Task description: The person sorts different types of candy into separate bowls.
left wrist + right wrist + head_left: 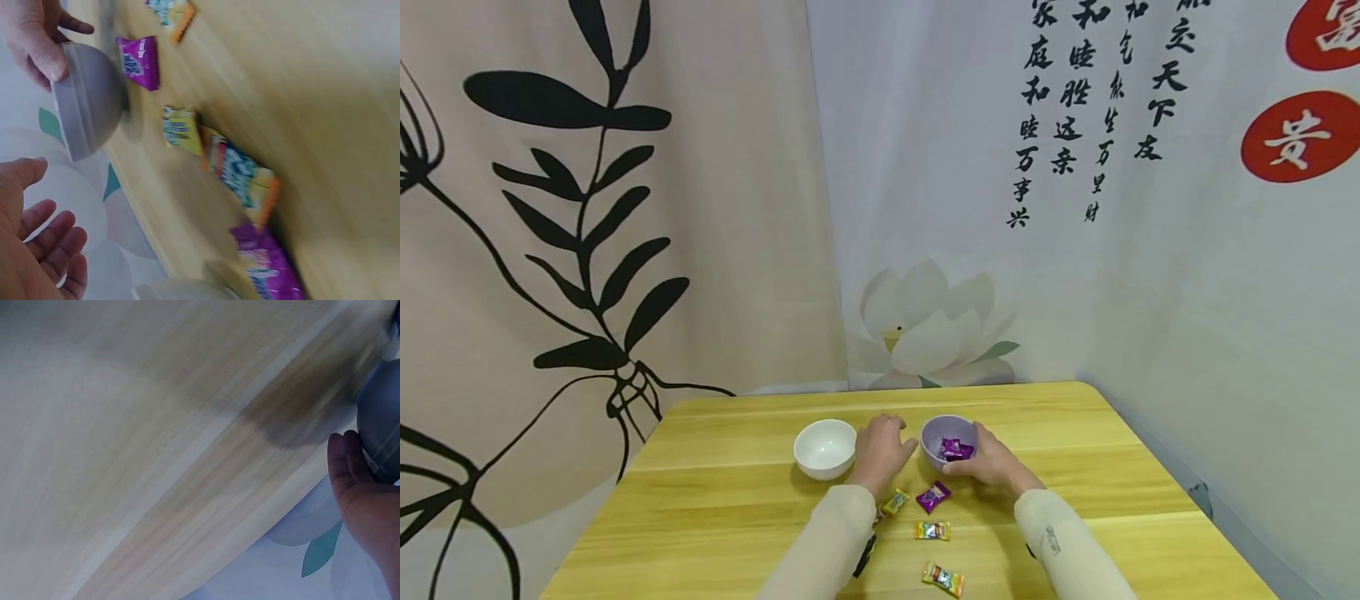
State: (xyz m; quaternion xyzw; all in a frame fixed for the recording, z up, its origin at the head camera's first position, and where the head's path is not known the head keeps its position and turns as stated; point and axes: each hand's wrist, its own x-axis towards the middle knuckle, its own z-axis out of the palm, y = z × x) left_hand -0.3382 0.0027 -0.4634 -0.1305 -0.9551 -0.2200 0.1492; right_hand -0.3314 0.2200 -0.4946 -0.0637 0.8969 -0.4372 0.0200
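With thumb at the rim and fingers around the outer side, my right hand (pixel 996 462) holds a small purple bowl (pixel 930 433). Purple-wrapped candies (pixel 955 450) lie inside it. In the left wrist view, the purple bowl (pixel 94 103) looks tilted from that camera's angle. My left hand (pixel 882 450) hovers between the two bowls, fingers loosely bent and nothing in them, as its bare palm (pixel 25 237) shows. To its left stands a white bowl (pixel 824 450). The right wrist view catches my right fingers (pixel 344 462) against the bowl's outer wall.
On the wooden table (pixel 715 508), a purple candy (pixel 933 497) and yellow candies (pixel 932 531) lie in front of the bowls, another (pixel 943 578) closer to me. My left forearm hides part of this group; the left wrist view shows another purple candy (pixel 269 265) there. A printed curtain hangs behind.
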